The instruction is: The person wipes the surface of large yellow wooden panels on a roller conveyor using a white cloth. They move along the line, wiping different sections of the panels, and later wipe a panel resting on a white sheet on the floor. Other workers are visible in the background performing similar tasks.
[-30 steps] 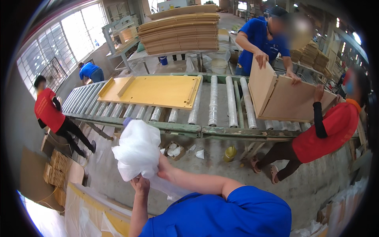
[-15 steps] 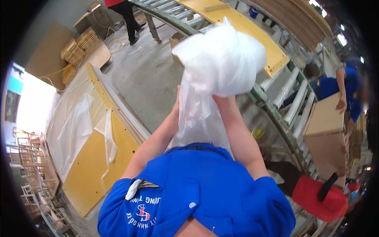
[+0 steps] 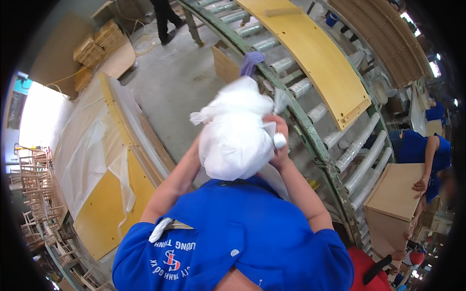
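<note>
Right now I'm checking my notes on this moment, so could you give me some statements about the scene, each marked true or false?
1. The person's right hand touches the bundle of white film. True.
2. That bundle rests on the conveyor rollers. False: it is held close to the person's blue shirt.
3. A purple cloth-like item is at the edge of the conveyor's green frame. True.
4. The yellow panel on the rollers stands upright on its edge. False: it lies flat.
5. Nobody touches the pale wooden box. False: a co-worker's hand is on it.
6. Translucent sheeting partly covers the yellow board at left. True.
</note>
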Action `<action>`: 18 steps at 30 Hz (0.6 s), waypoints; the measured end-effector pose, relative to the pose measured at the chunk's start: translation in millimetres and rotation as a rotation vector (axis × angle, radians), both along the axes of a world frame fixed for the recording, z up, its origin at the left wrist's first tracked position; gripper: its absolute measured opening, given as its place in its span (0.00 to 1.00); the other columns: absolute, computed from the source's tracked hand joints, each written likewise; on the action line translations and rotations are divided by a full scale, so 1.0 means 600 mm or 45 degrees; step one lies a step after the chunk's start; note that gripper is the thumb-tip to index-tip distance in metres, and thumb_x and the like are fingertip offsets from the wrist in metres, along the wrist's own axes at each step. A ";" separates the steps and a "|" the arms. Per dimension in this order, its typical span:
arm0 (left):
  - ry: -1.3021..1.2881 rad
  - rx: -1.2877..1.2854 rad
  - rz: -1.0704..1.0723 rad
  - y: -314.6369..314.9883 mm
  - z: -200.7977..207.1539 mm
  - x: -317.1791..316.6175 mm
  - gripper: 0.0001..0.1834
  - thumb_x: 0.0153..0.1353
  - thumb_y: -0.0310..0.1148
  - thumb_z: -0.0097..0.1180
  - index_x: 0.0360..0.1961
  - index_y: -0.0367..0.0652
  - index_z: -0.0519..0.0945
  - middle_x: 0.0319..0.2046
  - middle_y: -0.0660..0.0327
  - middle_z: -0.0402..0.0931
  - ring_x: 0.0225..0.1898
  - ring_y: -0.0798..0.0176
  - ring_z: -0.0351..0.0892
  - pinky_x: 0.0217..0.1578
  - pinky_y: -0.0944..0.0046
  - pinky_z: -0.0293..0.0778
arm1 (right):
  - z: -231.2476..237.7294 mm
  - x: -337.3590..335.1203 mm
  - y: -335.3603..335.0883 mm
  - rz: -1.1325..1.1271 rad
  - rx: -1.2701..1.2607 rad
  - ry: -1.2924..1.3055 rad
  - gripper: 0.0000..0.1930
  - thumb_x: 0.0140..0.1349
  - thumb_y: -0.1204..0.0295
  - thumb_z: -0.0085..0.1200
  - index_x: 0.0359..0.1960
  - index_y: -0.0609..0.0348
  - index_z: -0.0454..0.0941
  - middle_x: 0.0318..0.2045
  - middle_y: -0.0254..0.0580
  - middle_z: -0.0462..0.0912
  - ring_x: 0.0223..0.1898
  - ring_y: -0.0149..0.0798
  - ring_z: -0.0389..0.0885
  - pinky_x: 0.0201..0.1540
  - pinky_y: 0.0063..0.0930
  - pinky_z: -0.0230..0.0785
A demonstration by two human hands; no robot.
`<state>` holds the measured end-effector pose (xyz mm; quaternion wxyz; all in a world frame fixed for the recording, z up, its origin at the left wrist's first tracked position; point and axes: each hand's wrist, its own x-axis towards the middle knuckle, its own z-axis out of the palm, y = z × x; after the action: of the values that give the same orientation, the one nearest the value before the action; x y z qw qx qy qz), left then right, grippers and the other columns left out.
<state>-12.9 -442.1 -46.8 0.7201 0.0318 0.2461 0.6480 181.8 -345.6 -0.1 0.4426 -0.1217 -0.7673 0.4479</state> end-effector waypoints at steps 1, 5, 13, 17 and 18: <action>0.018 -0.034 0.007 0.018 0.009 -0.009 0.24 0.64 0.41 0.46 0.56 0.37 0.66 0.51 0.55 0.71 0.49 0.59 0.73 0.52 0.57 0.70 | 0.002 -0.006 0.027 -0.006 -0.088 -0.029 0.19 0.47 0.71 0.61 0.38 0.57 0.64 0.50 0.48 0.66 0.53 0.45 0.64 0.57 0.37 0.55; 0.251 -0.022 0.440 0.050 -0.019 -0.081 0.23 0.63 0.39 0.47 0.56 0.38 0.66 0.52 0.55 0.70 0.51 0.59 0.72 0.51 0.58 0.71 | 0.000 -0.051 0.131 0.232 -0.280 -0.092 0.21 0.44 0.83 0.53 0.40 0.54 0.60 0.52 0.47 0.64 0.56 0.44 0.62 0.58 0.36 0.54; 1.118 -0.710 1.870 0.072 -0.057 -0.382 0.20 0.54 0.21 0.46 0.51 0.35 0.66 0.48 0.51 0.69 0.50 0.54 0.70 0.50 0.54 0.70 | -0.070 -0.079 0.375 -0.149 -0.857 0.209 0.18 0.48 0.87 0.40 0.44 0.64 0.63 0.43 0.46 0.69 0.44 0.42 0.77 0.42 0.30 0.74; 0.188 -0.287 1.846 0.123 -0.107 -0.522 0.21 0.58 0.30 0.43 0.54 0.36 0.65 0.51 0.52 0.68 0.52 0.50 0.68 0.54 0.48 0.66 | -0.081 -0.120 0.541 -0.511 -0.894 0.209 0.11 0.54 0.84 0.42 0.41 0.67 0.65 0.38 0.48 0.71 0.40 0.42 0.79 0.37 0.30 0.76; 0.141 -0.329 1.808 0.166 -0.131 -0.552 0.22 0.58 0.32 0.42 0.55 0.36 0.65 0.51 0.52 0.68 0.52 0.50 0.68 0.54 0.47 0.65 | -0.083 -0.134 0.589 -0.590 -0.875 0.233 0.10 0.55 0.83 0.43 0.40 0.67 0.65 0.38 0.48 0.71 0.39 0.42 0.79 0.35 0.30 0.76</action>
<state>-343.9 -342.3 -125.2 0.1101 -0.1884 0.3181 0.9226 101.6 7.7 -50.1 0.5315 -0.3912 -0.4833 0.5753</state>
